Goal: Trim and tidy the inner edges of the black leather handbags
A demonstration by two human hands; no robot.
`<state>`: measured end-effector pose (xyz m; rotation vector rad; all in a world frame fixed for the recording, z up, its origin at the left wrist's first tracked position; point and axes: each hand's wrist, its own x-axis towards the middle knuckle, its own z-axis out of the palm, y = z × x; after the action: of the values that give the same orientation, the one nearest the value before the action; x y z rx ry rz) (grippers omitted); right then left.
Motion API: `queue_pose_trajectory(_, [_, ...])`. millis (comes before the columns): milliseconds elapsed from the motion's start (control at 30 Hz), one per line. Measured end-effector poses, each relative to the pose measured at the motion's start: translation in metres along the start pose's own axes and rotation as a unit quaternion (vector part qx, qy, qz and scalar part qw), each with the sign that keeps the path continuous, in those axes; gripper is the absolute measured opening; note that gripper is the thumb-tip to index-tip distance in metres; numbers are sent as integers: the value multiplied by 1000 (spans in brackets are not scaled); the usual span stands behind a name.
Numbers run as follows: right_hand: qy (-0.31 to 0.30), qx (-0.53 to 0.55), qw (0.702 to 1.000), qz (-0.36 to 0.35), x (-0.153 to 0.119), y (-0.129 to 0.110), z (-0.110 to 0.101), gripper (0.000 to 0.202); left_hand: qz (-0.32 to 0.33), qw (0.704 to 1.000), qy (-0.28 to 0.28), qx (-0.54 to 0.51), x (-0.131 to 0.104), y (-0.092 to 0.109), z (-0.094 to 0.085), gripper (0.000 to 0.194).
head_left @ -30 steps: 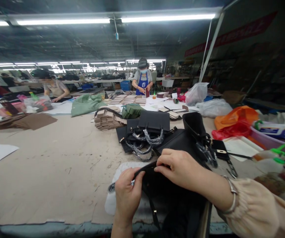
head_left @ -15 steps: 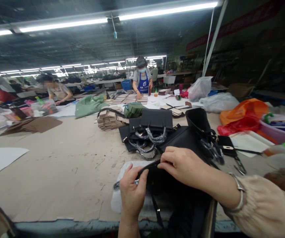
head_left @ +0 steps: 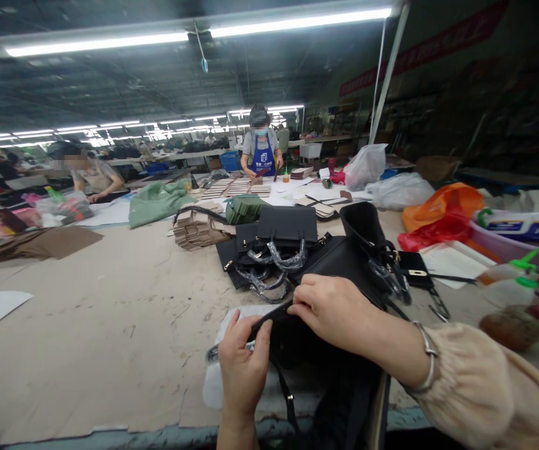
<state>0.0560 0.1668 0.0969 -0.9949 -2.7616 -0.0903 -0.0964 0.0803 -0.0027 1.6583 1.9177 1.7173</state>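
View: head
Left hand (head_left: pixel 243 359): narrow pinch, thumb and fingers closed on the left end of the black bag's edge
Right hand (head_left: pixel 332 309): pinching the same edge farther right, fingers curled
Black bag (head_left: pixel 316 350): directly between and below both hands, touching both; edge slants up to the right
Strap (head_left: pixel 284 381): hangs from bag, small metal piece on it
Apron writing: white logo and characters on blue apron (head_left: pixel 263 159) of person across table (head_left: pixel 110 325); too small to read
Banner (head_left: pixel 423 53): red, pale characters, blurred
Blue-and-white pack (head_left: pixel 522 225): print unreadable, in purple basin (head_left: pixel 478 234)
Beyond hands: black bag pieces (head_left: pixel 288 224) with wrapped handles (head_left: pixel 288 259); open black bag (head_left: pixel 360 225) to their right
Farther: green cloth (head_left: pixel 157 203), orange bag (head_left: pixel 442 206)
Obstruction: right hand hides part of edge; black bag pieces crowd just past it
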Motion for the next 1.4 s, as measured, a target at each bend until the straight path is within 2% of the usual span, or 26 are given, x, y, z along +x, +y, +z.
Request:
queue_pose_trajectory(433, [-16,-17,1000,4,6,1,-1,19,-16,998,-50,-31,9,-6,0,11])
queue_pose_trajectory(700, [-24,-18,1000,3,6,0,-2,21,-31,996,-46,-63,20,3,4,24])
queue_pose_trajectory(900, [-9,-3,1000,-4,7,5,0,21,-33,996,-54,-61,21,-1,9,15])
queue_pose_trajectory(1067, [-5,4,1000,0,12,9,1,21,-69,994,-52,-69,21,-6,11,16])
queue_pose_trajectory(1300, [-4,77,995,-60,5,14,1,21,-77,992,-61,-78,20,-8,12,15])
queue_pose_trajectory(1400, [-5,83,995,-62,2,15,2,21,-71,991,-65,-88,19,-8,12,14])
